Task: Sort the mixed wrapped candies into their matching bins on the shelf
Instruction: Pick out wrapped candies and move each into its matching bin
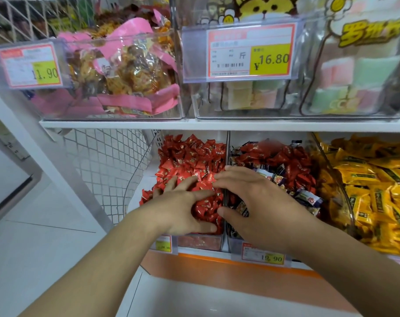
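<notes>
Shop shelf [116, 125]: left hand [183, 208] and right hand [258, 202], fingers spread flat, press red candies [194, 156]; reds should be swept left, clear of the divider [227, 145].

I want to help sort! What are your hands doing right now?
Left hand: open, fingers spread on the red candies.
Right hand: open, holding nothing, above the bin divider.

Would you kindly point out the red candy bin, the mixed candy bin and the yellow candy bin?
Red candy bin [189, 156]: head view, on the red candy pile.
Mixed candy bin [283, 165]: head view, on its red and dark candies.
Yellow candy bin [372, 186]: head view, on the yellow packets.
</notes>
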Motion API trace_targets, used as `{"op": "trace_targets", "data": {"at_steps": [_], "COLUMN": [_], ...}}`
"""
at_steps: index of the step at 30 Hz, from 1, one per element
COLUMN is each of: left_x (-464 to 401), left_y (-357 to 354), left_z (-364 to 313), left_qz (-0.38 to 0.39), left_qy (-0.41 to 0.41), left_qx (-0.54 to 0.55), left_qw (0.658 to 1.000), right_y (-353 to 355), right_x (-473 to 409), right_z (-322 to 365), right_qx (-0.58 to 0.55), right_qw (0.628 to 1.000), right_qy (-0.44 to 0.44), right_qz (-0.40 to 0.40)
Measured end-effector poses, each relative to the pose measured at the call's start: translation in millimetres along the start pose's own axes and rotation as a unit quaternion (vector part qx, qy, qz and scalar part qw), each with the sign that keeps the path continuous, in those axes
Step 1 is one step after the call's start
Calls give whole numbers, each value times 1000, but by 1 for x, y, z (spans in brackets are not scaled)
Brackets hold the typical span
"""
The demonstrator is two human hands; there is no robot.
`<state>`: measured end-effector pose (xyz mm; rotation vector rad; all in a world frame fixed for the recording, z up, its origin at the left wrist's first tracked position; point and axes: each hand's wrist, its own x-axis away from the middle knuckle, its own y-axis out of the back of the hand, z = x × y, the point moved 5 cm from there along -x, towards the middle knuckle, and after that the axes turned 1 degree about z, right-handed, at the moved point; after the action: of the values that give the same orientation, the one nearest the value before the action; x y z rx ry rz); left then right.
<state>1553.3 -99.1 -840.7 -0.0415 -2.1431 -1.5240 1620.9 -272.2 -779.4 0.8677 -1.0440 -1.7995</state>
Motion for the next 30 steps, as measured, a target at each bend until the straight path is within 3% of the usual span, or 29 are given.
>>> {"op": "trace_targets", "data": {"at_steps": [14, 26, 30], "left_x": [-45, -49, -40], "left_y": [12, 52, 60], "left_z": [11, 28, 19], "left_qz": [-114, -241, -229], "left_qy": [-80, -71, -102], "left_qx": [-54, 135, 132], "left_qw": [989, 958, 959], "right_y": [-4, -1, 0], "right_x": [-3, -4, -3], "right_z": [-2, -2, -2], "right_qx": [5, 10, 5], "right_qw": [1000, 1000, 1000], "right_qy": [9, 14, 8], "right_qz": [-10, -8, -3]}}
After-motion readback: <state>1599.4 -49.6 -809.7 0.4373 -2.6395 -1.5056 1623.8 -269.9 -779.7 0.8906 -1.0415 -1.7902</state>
